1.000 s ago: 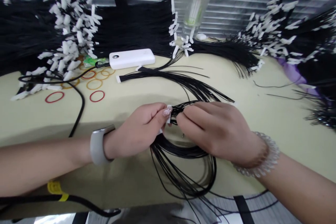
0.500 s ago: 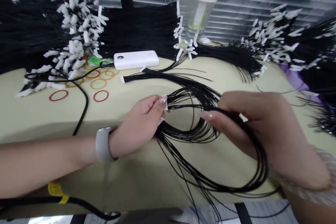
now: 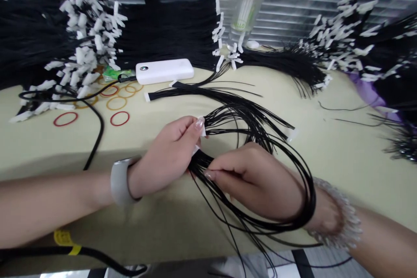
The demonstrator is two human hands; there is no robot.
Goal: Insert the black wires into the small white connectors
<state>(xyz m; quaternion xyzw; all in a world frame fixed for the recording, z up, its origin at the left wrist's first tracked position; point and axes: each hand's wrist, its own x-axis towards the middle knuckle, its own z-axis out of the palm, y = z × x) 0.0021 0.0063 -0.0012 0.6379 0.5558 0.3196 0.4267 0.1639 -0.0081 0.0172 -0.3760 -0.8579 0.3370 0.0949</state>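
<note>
Over the worktop (image 3: 345,156), the left hand (image 3: 171,152) pinches white plugs (image 3: 203,128), the right hand (image 3: 257,178) pinches black wires (image 3: 199,161); one loop (image 3: 311,202) is formed, several wires hang ungathered.

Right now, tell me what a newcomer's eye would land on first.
Probably the loop of black wires sweeping across the right hand's wrist, while the left hand grips a white connector near the centre. Next, the heap of white connectors at back left, and the white power bank beside it.
</note>
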